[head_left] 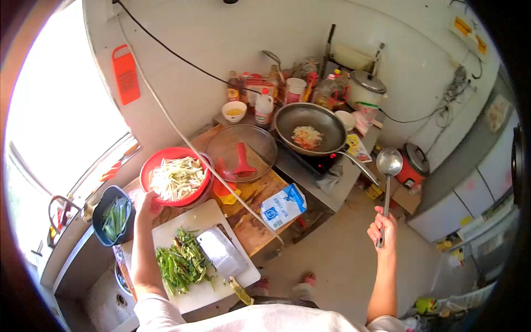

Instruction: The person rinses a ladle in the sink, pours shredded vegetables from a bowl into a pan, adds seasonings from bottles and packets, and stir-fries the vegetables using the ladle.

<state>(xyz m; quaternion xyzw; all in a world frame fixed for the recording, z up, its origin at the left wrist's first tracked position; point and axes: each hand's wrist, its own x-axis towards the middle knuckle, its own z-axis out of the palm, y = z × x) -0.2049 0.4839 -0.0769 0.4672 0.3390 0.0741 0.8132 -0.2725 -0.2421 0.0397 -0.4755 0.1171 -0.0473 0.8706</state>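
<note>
My left hand (147, 206) is closed on the near left rim of a red basin (145, 172), which is heaped with pale shredded vegetable strips (178, 178). In my right hand (383, 228) is the handle of a metal ladle (389, 162), held upright with its bowl at the top, right of the stove and away from the pan. A dark frying pan (336, 124) sits on the induction cooker (318, 164), whose red lights are lit. Chopped pale and reddish food (307, 137) lies in the pan.
A white cutting board (221, 288) bears chopped greens (182, 263) and a cleaver (222, 252). Near the basin are a glass lid (263, 141), a blue-and-white packet (283, 206) and a dark blue container (113, 193) of greens. Bottles (264, 108) line the wall; a cable crosses the counter.
</note>
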